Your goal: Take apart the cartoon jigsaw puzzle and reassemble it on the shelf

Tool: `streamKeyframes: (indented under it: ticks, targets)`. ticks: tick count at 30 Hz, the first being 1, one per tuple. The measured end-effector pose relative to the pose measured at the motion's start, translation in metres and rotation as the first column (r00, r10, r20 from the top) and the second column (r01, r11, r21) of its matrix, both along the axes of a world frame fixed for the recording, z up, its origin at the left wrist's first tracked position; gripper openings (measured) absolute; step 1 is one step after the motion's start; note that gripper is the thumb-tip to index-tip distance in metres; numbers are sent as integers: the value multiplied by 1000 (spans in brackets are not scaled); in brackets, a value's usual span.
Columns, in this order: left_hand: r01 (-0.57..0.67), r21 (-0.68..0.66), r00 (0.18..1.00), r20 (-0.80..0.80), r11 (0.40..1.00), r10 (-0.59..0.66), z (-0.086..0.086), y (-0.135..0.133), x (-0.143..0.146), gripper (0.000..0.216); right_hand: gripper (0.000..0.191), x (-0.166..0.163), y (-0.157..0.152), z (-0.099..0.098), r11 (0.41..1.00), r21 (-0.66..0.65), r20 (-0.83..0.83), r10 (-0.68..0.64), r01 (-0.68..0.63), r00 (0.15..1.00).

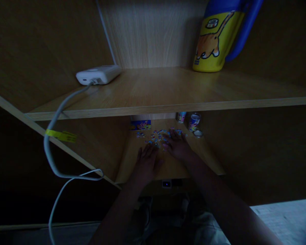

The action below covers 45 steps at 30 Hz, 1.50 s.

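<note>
Small colourful jigsaw puzzle pieces (156, 135) lie scattered on the lower wooden shelf (168, 168). My left hand (148, 160) rests at the near left side of the pieces, palm down with the fingers stretched out. Reaching farther, my right hand (177, 144) spreads flat over the pieces on the right, and hides some of them. Whether a piece sits beneath its fingertips is too dark to tell. Behind the pieces on the left is a printed picture card (140, 125). A printed tin (194, 121) stands at the right, with a round metal lid (198, 133) in front of it.
Above my hands runs an upper shelf (153, 88). On it are a white power bank (99, 75) with a cable (48, 146) hanging down at the left, and a yellow and blue mug (214, 37). Another printed tin (181, 117) stands at the back. Side panels enclose the lower shelf.
</note>
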<state>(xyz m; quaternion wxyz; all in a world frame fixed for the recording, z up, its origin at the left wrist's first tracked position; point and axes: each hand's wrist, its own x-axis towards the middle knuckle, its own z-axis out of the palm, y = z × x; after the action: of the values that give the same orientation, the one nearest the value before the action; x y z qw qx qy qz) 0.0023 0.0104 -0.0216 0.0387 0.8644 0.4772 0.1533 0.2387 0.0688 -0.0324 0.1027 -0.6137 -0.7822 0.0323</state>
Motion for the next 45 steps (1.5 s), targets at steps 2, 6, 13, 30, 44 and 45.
streamKeyframes:
  ticks: [2,6,13,30,44,45]
  targets:
    - [-7,-2,1000,1,1000,7,0,4,-4,56,66,0,0,0,1000,1,-6,13,-13,1000]
    - [-9,6,1000,5,1000,9,3,22,-7,58,69,-1,-1,3,1000,7,-9,12,-12,1000]
    - [84,-1,996,24,996,-84,8,68,15,57,71,-2,-5,10,1000,-8,8,-21,21,1000]
    - [67,25,991,117,997,-70,0,72,19,34,74,-3,-6,8,996,-22,9,-91,91,996]
    - [67,44,988,137,997,-72,-2,72,19,31,83,-1,-3,6,989,-71,7,-133,133,991]
    - [68,45,988,138,997,-73,-1,71,20,31,82,-1,-2,6,989,-77,4,-130,130,992]
